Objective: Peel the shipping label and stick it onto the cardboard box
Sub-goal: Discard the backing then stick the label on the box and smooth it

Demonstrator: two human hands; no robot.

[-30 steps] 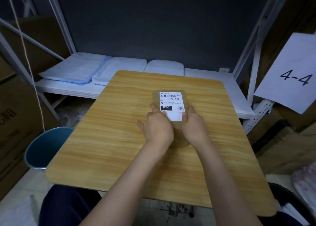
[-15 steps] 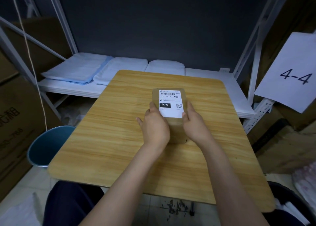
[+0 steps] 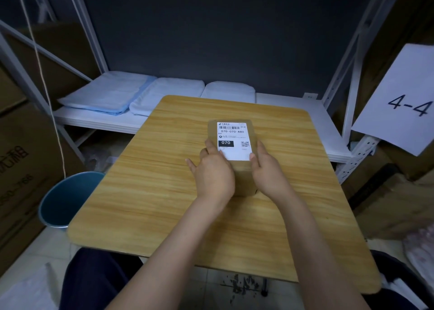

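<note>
Pressing the label [image 3: 234, 141] flat on the box [image 3: 243, 178].
Both thumbs have slid nearer; left hand [image 3: 215, 174] and right hand [image 3: 267, 171] clasp the box sides on the desk [image 3: 152, 180].

The white shipping label [image 3: 234, 140], lying on top of the cardboard box [image 3: 243, 178], carries a barcode along its upper edge, the code "070-070-A80" beneath it, a smaller "A80" at the left margin, a black block with "070" in white, and a small QR code at the right; its fine print is too small to read. A white paper sign [image 3: 402, 100] on the rack at the right reads "4-4".
</note>
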